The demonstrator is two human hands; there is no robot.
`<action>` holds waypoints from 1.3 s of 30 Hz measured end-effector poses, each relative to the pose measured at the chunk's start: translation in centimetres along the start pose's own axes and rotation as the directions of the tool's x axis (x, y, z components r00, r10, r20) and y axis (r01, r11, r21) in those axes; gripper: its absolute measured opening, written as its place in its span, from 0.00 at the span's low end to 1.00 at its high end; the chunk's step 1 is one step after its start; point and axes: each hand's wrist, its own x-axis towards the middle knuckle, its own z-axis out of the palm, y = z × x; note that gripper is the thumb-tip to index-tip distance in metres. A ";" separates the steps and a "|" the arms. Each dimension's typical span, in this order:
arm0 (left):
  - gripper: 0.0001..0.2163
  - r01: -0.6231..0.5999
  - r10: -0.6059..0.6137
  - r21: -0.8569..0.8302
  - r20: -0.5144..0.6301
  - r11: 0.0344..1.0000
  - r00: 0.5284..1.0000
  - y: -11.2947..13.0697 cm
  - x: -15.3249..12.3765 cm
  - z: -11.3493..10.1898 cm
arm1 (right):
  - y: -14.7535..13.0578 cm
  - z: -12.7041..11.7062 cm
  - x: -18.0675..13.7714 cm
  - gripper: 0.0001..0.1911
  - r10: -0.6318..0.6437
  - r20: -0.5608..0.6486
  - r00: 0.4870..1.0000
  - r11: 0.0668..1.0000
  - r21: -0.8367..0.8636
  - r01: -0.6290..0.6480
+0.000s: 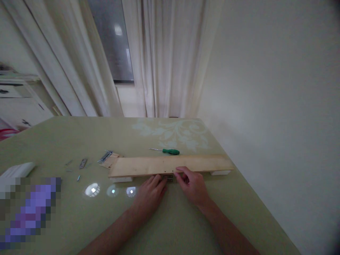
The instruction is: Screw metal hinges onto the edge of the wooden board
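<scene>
A long wooden board [170, 164] lies across the middle of the green table [79, 212], with its length going from left to right, and it rests on 2 white blocks, 1 under its left end [121, 179] and 1 under its right end [220, 173]. Both hands are at the near edge of the board, close to its middle. The left hand [150, 193] lies palm down on the table, its fingers stretched out side by side, and the tips reach a small dark metal piece [168, 178] just under the board's edge; the piece is too small to tell what it is. The right hand [192, 186] is just to the right of this piece, its fingers curled, with the forefinger on the board's edge; I cannot tell if they pinch something. On the far side of the board lies a screwdriver [171, 151] with a green handle, near but not touching it. At the left end of the board there is a small packet of screws [107, 157], and further left a flat metal fitting [83, 163] and some loose screws.
</scene>
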 end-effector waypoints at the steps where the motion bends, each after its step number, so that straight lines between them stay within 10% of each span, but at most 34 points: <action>1: 0.11 0.002 -0.002 0.009 0.016 1.000 1.000 0.0 -0.1 0.1 | 0.0 -0.2 0.1 0.18 0.008 -0.002 1.000 1.000 0.013 -0.008; 16: 0.08 0.180 -0.066 -0.399 0.284 0.899 0.956 -0.6 -0.2 -2.3 | -3.2 -2.1 -0.2 0.15 0.062 -0.005 0.998 0.987 0.151 -0.061; 29: 0.06 0.018 -0.164 -0.582 -0.199 0.813 0.966 0.1 -0.6 -3.8 | -4.5 -1.9 -0.1 0.14 0.114 0.319 0.941 0.857 0.447 -0.255; 39: 0.04 0.286 -0.408 -0.883 0.121 0.372 0.905 1.3 0.9 -4.3 | -4.5 -1.0 -0.6 0.12 0.234 0.316 0.919 0.757 0.535 -0.376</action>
